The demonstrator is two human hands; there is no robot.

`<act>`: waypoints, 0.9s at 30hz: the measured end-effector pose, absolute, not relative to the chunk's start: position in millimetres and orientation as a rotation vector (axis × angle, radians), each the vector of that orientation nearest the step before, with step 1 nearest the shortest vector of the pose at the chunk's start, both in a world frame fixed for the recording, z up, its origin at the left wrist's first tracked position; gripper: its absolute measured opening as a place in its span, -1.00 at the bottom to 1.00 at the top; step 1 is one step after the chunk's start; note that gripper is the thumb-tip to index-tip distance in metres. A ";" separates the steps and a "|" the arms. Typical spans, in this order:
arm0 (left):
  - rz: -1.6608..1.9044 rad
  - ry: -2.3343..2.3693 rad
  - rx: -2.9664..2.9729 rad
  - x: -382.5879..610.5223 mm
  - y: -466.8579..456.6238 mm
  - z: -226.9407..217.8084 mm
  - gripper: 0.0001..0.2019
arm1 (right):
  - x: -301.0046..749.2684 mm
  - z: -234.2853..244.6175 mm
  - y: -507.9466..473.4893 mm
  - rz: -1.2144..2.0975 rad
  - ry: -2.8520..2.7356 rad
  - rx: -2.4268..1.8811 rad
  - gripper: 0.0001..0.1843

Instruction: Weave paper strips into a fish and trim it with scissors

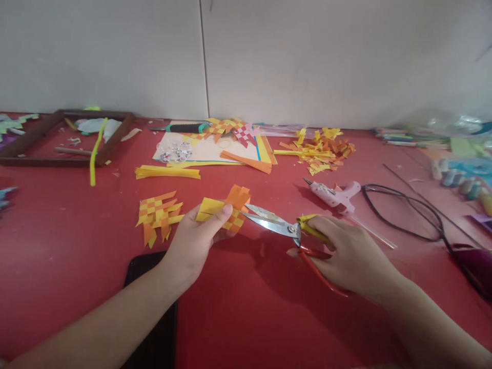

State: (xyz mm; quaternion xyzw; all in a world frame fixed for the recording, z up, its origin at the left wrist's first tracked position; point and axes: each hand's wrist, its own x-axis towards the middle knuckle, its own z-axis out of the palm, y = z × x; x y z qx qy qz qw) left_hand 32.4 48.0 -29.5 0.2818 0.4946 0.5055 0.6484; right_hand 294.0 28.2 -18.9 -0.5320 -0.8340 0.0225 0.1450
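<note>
Between thumb and fingers, my left hand [203, 233] pinches a woven paper piece [233, 221] of orange and yellow strips, held above the red table. My right hand [344, 253] is closed around the handles of a pair of scissors [274, 224], one handle wrapped in yellow, the other red. The scissor blades are parted, and their tips reach the right edge of the woven piece. Left of my left hand lies another woven paper fish [158, 214] with pointed strip ends. A black phone-like slab [154, 307] lies partly under my left forearm.
A pink glue gun [336, 196] with a black cord [403, 238] lies at right. Behind are paper scraps [325, 148], yellow strips [168, 172], googly eyes [176, 152] and a green-black cutter [187, 127]. A brown frame [49, 162] stands back left, against the wall side.
</note>
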 end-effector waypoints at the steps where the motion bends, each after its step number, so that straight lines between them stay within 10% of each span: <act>1: 1.146 1.144 0.660 32.1 47.7 -30.7 -0.68 | 294.2 -19.4 28.1 0.051 -2.399 -1.524 -0.69; 27: 1.204 1.164 0.823 30.9 45.0 -36.3 -0.73 | 292.8 -17.7 27.4 0.271 -2.317 -1.522 -0.58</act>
